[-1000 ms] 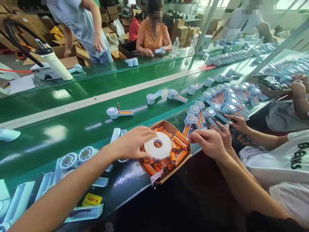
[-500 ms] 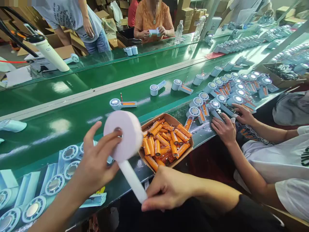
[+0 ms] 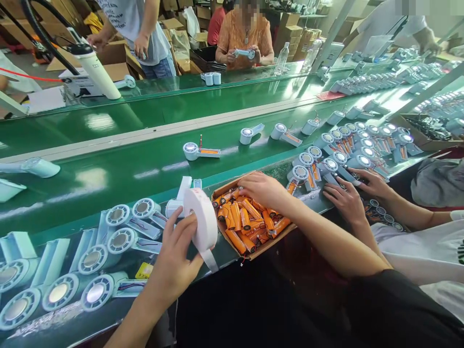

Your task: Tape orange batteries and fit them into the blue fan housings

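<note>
My left hand (image 3: 177,256) is closed on a roll of white tape (image 3: 206,220), with fingers in its core. A loose strip of tape hangs from the underside of the roll. My right hand (image 3: 263,191) reaches over a cardboard box (image 3: 270,245) of orange wrapped batteries (image 3: 250,208) with thin wires. Its fingers curl down together among the batteries at the far left side; the fingertips are partly hidden, and what they grip does not show. Several light-blue fan housings (image 3: 96,258) with round silver centres lie left of my left hand.
A green conveyor belt (image 3: 145,164) carries spaced-out blue housings (image 3: 191,151). More housings (image 3: 329,166) with orange batteries crowd the right side, beside a co-worker's hands (image 3: 346,198). Across the belt, a person in orange (image 3: 226,36) holds a blue part. A yellow item (image 3: 144,270) lies near my left wrist.
My right hand has let go of the tape strip and moved up and right into the battery box. The roll has turned more edge-on in my left hand. The view has shifted.
</note>
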Tool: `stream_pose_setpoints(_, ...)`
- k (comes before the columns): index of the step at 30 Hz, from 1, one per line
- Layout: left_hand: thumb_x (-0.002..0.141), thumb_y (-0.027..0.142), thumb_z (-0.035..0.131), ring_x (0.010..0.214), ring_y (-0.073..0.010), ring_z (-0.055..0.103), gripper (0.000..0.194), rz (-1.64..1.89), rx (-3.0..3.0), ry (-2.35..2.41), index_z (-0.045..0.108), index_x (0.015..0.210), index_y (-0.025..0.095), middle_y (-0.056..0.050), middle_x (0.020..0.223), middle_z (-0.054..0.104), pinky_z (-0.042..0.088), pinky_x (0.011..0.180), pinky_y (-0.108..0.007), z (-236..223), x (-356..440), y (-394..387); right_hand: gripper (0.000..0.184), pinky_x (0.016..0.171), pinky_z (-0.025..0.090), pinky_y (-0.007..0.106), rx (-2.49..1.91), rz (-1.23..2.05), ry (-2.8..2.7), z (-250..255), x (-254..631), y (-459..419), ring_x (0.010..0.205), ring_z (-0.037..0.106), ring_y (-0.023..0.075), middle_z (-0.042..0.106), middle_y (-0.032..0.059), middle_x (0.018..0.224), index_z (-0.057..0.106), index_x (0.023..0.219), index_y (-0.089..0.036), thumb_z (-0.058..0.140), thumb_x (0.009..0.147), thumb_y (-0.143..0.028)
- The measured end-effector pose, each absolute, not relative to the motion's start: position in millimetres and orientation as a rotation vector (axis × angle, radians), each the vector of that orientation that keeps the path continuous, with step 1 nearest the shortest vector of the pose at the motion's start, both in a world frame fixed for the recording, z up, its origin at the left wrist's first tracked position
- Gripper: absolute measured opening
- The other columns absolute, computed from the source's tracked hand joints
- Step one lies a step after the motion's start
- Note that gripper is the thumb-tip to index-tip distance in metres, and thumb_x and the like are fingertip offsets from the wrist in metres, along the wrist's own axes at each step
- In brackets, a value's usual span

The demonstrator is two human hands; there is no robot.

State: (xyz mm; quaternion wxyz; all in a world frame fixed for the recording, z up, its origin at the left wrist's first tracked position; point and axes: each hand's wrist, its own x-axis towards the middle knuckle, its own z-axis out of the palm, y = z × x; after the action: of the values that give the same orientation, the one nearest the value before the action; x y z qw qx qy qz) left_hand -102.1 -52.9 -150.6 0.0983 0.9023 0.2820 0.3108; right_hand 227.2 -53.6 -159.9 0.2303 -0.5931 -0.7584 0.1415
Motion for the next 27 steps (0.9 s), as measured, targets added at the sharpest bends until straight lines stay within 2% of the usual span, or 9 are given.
stream_pose_setpoints(3,0.093,0.011,0.066,0.148,-0.0387,0.048,0.040,0.913,2.693,0.798,0.058,0.131,0.018,-0.014,0.129,0.068,0.055,0.116,-0.061,-151.6,-97.3,-52.8,0.030,0.099,0.059,0.048,-1.485,0.621,-1.377,-145.8,225.6,-71.2,0.103,0.074,0.0268,0.078,0.0097,0.110,0.071,0.116,-0.023,0.056,0.107,-0.047)
stream_pose_setpoints(6,0.090,0.006,0.064,0.147,-0.0398,0.047,0.048,0.909,2.762,0.758,0.058,0.135,0.019,-0.014,0.130,0.069,0.054,0.115,-0.064,-147.4,-91.1,-50.5,0.043,0.070,0.062,0.036,-1.168,0.998,-0.818,-127.8,207.6,-94.5,0.079,0.071,0.0198,0.073,0.0041,0.103,0.060,0.124,-0.028,0.052,0.104,-0.064)
stream_pose_setpoints(10,0.088,0.003,0.063,0.147,-0.0414,0.048,0.054,0.888,2.872,0.688,0.058,0.139,0.019,-0.015,0.129,0.070,0.051,0.116,-0.069,-140.0,-80.1,-47.9,0.045,0.041,0.035,0.019,-1.046,1.307,-0.705,-116.2,181.0,-119.8,0.058,0.049,0.0109,0.061,-0.0017,0.093,0.054,0.122,-0.028,0.073,0.093,-0.058)
stream_pose_setpoints(13,0.089,0.000,0.060,0.145,-0.0422,0.049,0.049,0.873,2.954,0.641,0.059,0.135,0.016,-0.016,0.126,0.071,0.052,0.114,-0.071,-136.3,-75.6,-47.5,0.035,0.043,0.040,0.018,-1.146,1.229,-0.984,-110.8,183.5,-129.8,0.063,0.050,0.0105,0.061,0.0002,0.099,0.058,0.115,-0.026,0.077,0.093,-0.047)
stream_pose_setpoints(16,0.090,-0.002,0.058,0.144,-0.0446,0.048,0.046,0.846,3.003,0.668,0.060,0.133,0.014,-0.016,0.125,0.072,0.054,0.111,-0.070,-133.0,-75.5,-48.4,0.022,0.071,0.060,0.028,-1.310,0.953,-1.372,-100.7,198.6,-133.4,0.088,0.065,0.0175,0.066,0.0060,0.107,0.072,0.113,-0.024,0.073,0.097,-0.040)
stream_pose_setpoints(18,0.091,-0.002,0.059,0.144,-0.0459,0.047,0.045,0.823,3.028,0.694,0.061,0.133,0.014,-0.016,0.126,0.072,0.057,0.107,-0.065,-130.3,-76.2,-49.4,0.030,0.088,0.060,0.034,-1.390,0.774,-1.503,-93.5,205.2,-134.8,0.099,0.069,0.0218,0.072,0.0069,0.108,0.078,0.120,-0.025,0.078,0.093,-0.036)
stream_pose_setpoints(20,0.092,-0.001,0.061,0.145,-0.0461,0.045,0.044,0.807,3.061,0.707,0.062,0.134,0.014,-0.015,0.127,0.072,0.062,0.100,-0.057,-127.3,-76.2,-50.7,0.039,0.086,0.060,0.034,-1.460,0.722,-1.506,-89.0,205.2,-137.0,0.093,0.072,0.0226,0.077,0.0055,0.101,0.077,0.129,-0.023,0.079,0.092,-0.036)
stream_pose_setpoints(24,0.093,0.000,0.063,0.143,-0.0447,0.044,0.043,0.806,3.140,0.718,0.065,0.134,0.014,-0.014,0.125,0.074,0.062,0.094,-0.050,-121.7,-72.2,-53.5,0.036,0.063,0.053,0.028,-1.543,0.769,-1.525,-88.5,194.2,-142.3,0.063,0.064,0.0164,0.075,0.0015,0.077,0.077,0.128,-0.018,0.068,0.099,-0.035)
stream_pose_setpoints(27,0.092,0.001,0.066,0.132,-0.0392,0.050,0.040,0.840,3.176,0.732,0.068,0.130,0.013,-0.011,0.120,0.076,0.057,0.095,-0.047,-117.9,-67.3,-55.7,0.030,0.068,0.056,0.029,-1.549,0.751,-1.563,-92.7,188.5,-143.6,0.069,0.067,0.0179,0.077,0.0037,0.083,0.077,0.123,-0.019,0.061,0.101,-0.032)
